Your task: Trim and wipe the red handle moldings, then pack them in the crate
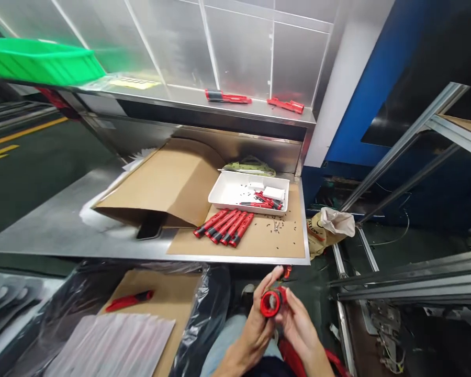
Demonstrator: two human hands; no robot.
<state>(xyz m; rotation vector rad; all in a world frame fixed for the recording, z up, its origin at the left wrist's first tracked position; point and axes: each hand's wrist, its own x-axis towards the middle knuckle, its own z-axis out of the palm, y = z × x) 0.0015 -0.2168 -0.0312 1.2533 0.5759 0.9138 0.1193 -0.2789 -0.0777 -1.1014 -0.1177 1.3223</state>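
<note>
Both my hands are low in the picture, below the steel bench's front edge, closed together on one red and black tool part [271, 302] whose round end faces me. My left hand [255, 327] wraps it from the left, thumb up near its top. My right hand [300, 327] pinches it from the right. On the bench, a row of several red and black tools [223, 227] lies on a cardboard sheet [259, 242]. Behind them a white tray [227, 189] holds more red parts and small dark screws.
A folded cardboard box [168, 180] lies left of the tray. Two red parts [227, 97] rest on the upper steel shelf, a green bin [39, 60] at top left. A black-bagged carton [141, 314] with one red tool and clear sleeves sits lower left. Metal rails [408, 283] stand right.
</note>
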